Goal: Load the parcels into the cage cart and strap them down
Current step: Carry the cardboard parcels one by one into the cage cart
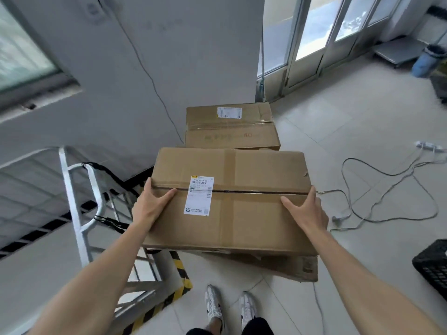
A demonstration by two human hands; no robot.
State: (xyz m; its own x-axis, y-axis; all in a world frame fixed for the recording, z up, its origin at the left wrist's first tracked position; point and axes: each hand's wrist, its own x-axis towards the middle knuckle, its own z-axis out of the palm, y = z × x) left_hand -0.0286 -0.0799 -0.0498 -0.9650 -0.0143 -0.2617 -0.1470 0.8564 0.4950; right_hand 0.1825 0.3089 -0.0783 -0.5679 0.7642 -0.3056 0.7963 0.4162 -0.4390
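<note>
A large brown cardboard parcel [254, 213] with a white shipping label fills the centre of the head view. My left hand [151, 205] grips its left edge and my right hand [306, 210] grips its right edge. Under it lies another cardboard parcel [285, 267] on the floor. A third parcel [232, 129] with a small label stands behind, against the white pillar. The metal cage cart [82, 204] is at the left, with black straps [108, 220] hanging on its frame.
A yellow-black striped edge [180, 281] runs along the cart's base by my feet. Grey cables [387, 194] and a power strip [429, 145] lie on the tiled floor at the right. A black crate [433, 267] sits at the right edge. Glass doors stand behind.
</note>
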